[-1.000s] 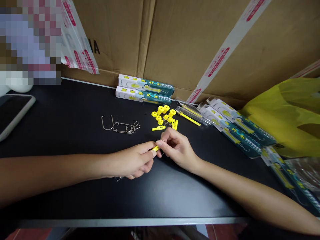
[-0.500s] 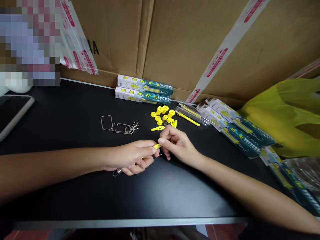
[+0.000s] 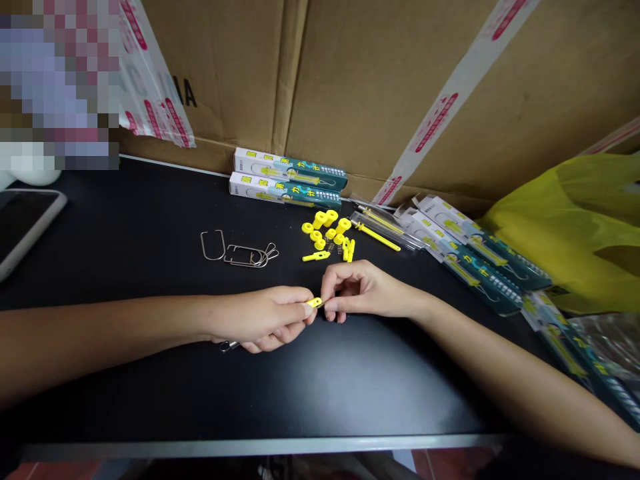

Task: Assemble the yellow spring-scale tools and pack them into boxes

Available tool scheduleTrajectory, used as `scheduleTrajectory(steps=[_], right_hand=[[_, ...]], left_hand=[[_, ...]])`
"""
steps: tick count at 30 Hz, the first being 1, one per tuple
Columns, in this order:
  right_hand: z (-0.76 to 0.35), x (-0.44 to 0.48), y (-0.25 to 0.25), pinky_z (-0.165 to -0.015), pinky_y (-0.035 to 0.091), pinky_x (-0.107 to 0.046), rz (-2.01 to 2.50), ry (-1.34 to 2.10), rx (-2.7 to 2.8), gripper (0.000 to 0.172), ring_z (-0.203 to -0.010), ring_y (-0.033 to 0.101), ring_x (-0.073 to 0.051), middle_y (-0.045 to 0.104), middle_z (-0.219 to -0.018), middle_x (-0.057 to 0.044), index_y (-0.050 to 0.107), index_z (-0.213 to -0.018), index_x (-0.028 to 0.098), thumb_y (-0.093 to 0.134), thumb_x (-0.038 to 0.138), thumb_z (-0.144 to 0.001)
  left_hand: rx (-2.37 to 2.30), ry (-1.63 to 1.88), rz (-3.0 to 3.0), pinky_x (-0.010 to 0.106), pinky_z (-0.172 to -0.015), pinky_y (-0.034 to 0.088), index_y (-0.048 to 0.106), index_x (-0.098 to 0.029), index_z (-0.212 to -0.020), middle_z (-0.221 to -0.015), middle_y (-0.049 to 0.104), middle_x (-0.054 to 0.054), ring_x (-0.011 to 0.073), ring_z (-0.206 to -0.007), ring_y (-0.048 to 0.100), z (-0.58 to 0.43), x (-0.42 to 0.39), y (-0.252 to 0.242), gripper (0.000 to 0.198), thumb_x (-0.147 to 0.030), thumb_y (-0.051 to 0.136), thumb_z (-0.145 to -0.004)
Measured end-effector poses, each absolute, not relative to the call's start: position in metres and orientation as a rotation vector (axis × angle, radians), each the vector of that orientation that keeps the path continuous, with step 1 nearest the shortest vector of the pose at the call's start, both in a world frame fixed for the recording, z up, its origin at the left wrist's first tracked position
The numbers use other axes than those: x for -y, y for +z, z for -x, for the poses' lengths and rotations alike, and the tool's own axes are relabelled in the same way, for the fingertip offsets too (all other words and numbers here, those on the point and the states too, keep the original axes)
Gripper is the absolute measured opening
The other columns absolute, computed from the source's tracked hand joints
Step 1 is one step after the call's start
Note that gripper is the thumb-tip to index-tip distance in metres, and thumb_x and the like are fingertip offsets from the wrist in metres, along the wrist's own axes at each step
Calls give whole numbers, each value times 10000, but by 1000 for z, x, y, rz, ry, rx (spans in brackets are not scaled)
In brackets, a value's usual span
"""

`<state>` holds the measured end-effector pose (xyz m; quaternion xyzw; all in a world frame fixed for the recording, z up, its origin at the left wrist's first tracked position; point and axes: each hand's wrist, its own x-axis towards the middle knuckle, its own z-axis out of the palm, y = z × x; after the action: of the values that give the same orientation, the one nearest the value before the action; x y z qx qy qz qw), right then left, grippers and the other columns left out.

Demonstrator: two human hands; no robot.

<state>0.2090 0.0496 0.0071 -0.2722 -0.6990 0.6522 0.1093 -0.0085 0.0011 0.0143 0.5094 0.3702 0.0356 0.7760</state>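
Note:
Both hands meet over the middle of the black table. My left hand is closed round a thin yellow plastic piece; a metal end sticks out below its palm at the left. My right hand pinches the tip of the same yellow piece, fingers pressed together. Just beyond the hands lies a small heap of yellow plastic parts with tiny springs among them. A bundle of bent metal wire hooks lies to the left of that heap.
Two boxed packs lie against the cardboard boxes at the back. More packs and clear sleeves fan out at the right beside a yellow plastic bag. A phone lies at the left edge.
My right hand has dropped lower and turned flatter, its fingers now level with the yellow piece's tip. My left hand has barely shifted.

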Motion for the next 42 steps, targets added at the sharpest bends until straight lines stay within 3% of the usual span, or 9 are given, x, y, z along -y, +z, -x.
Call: scheduleTrajectory(steps=[9, 22, 34, 42], right_hand=[[-204, -41, 0, -425, 483, -153, 800, 1702, 1996, 248, -519, 554, -63, 594, -637, 17, 548, -761, 141, 677, 343, -824], [-191, -34, -4, -439, 513, -182, 874, 1745, 1770, 370, -448, 567, -67, 593, -539, 50, 468, -719, 170, 749, 410, -738], [-188, -28, -2, -451, 493, -194, 971, 1660, 1781, 362, -445, 556, -72, 629, -559, 20, 475, -704, 168, 754, 396, -738], [-187, -15, 1, -470, 460, -195, 1029, 1349, 1945, 249, -485, 542, -73, 639, -656, 2, 505, -736, 168, 666, 330, -835]], left_hand=[[-857, 90, -1108, 106, -301, 156, 384, -231, -870, -578, 304, -95, 27, -363, 182, 8, -3, 17, 214, -430, 374, -948], [-909, 143, -1118, 101, -291, 174, 374, -230, -874, -560, 323, -97, 32, -351, 188, 6, 3, 13, 183, -364, 295, -971], [-978, 110, -1118, 107, -296, 187, 375, -229, -891, -570, 346, -93, 34, -352, 206, 3, 4, 15, 166, -329, 271, -974], [-991, 132, -1134, 122, -306, 166, 359, -239, -905, -575, 343, -98, 40, -355, 185, 3, 6, 16, 147, -314, 250, -968]])
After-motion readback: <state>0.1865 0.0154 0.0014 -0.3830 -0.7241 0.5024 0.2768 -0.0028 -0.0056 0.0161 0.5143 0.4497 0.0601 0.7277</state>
